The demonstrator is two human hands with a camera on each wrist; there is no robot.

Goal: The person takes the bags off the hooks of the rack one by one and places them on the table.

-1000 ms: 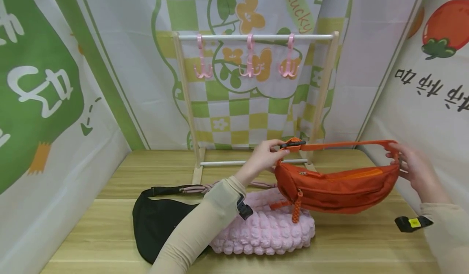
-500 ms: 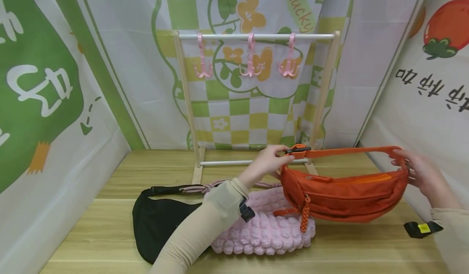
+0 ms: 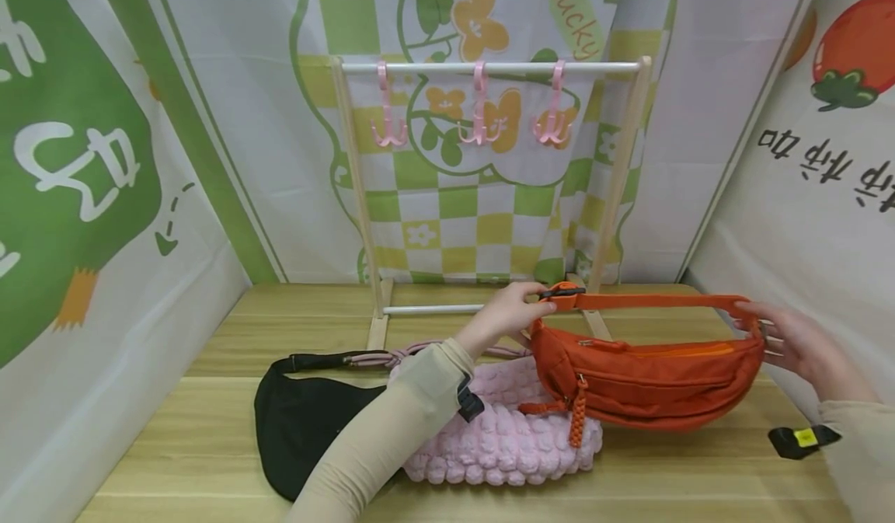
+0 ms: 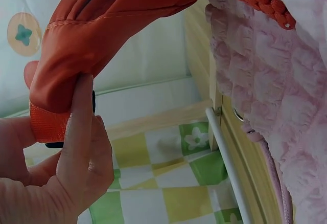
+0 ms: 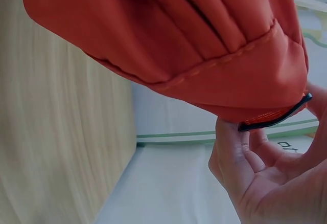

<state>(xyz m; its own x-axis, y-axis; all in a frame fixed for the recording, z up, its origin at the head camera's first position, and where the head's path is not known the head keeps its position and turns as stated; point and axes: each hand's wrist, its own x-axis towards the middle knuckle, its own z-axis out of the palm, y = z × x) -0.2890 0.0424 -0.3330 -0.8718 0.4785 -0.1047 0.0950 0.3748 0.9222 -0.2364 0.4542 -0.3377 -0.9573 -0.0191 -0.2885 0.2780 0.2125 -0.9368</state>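
An orange-red waist bag (image 3: 650, 379) with a braided zipper pull (image 3: 576, 422) hangs over the right part of the table, its strap (image 3: 657, 301) stretched level above it. My left hand (image 3: 513, 309) pinches the strap by the black buckle at the bag's left end; in the left wrist view the orange webbing (image 4: 48, 124) passes between thumb and fingers. At the other end my right hand (image 3: 804, 344) holds the strap beside the bag's right tip, fingers behind it in the right wrist view. A pink puffy bag (image 3: 503, 445) lies below, partly covered by the left forearm and the waist bag.
A black bag (image 3: 315, 422) lies to the left, partly behind the left sleeve. At the back stands a rack (image 3: 360, 196) with a white top bar and three pink hooks (image 3: 479, 111). Printed cloth walls enclose the wooden table (image 3: 182, 445).
Both hands have lowered the waist bag a little. It shifted right at first, then slightly back left. The pink and black bags stay where they were.
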